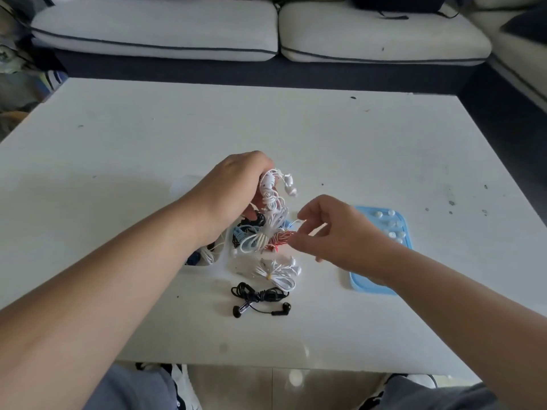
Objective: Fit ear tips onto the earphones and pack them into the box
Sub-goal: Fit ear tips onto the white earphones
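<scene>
Head view: the left hand (236,187) is curled round a bundle of white earphones (273,202) and holds it up above the middle of the counter (148,137). The bundle hangs long-ways, top to bottom. Its two earbuds (289,184) stick out at the top, pointing toward the right edge of the counter.

The right hand (334,232) is just beside the bundle, a little lower than the earbuds and on their right. Its fingers are bent, and the thumb and first finger are close together. I cannot tell if they pinch a tip or a thin wire.

I think the next job is to push a tip onto an earbud. The right hand is the nearer free one, and it would need to go up and a bit left to reach the buds.

The ear tips (391,234) lie in a blue tray (408,229) toward the right edge, partly under the right wrist. Black earphones (260,298) lie toward the near edge. What looks like a see-through box (223,258) sits under the left wrist.

No writing or brand can be read.
</scene>
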`<state>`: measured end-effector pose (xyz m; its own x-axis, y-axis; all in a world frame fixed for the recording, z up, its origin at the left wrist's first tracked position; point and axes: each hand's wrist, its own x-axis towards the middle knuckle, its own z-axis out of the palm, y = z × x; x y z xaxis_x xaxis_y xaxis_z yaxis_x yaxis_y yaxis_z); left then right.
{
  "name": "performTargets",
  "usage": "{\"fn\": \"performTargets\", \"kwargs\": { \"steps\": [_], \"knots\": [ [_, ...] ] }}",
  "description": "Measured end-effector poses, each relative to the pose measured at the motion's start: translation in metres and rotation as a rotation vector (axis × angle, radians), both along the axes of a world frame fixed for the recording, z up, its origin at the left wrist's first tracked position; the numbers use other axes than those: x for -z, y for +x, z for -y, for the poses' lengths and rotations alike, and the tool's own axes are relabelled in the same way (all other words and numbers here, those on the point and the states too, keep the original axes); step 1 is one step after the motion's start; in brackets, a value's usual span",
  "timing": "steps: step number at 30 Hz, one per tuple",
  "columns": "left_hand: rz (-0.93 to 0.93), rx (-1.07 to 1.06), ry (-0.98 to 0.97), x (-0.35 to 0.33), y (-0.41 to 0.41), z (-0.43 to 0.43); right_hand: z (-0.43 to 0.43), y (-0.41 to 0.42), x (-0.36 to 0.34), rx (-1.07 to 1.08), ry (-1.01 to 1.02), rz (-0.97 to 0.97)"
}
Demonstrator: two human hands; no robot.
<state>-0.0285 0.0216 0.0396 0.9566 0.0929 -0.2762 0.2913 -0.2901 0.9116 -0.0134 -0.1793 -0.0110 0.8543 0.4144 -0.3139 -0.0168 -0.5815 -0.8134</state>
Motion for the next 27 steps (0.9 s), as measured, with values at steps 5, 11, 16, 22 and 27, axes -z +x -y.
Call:
{"fn": "performTargets", "kwargs": {
  "steps": [5,11,16,22,27],
  "knots": [
    [-0.097,0.045,0.020,0.010,0.005,0.014,0.003,0.002,0.002,0.066,0.133,-0.079],
    [-0.093,0.170,0.258,0.019,0.007,0.026,0.008,0.001,0.008,0.056,0.044,-0.097],
    [-0.057,0.110,0.132,0.021,0.009,0.025,0.007,0.000,0.007,0.002,0.274,-0.297],
    [-0.049,0.052,-0.196,0.021,0.006,0.035,0.005,-0.002,0.008,0.051,0.340,-0.267],
    [0.013,-0.117,-0.243,0.024,0.010,0.023,0.010,0.004,0.002,0.087,0.259,-0.288]
  ]
}}
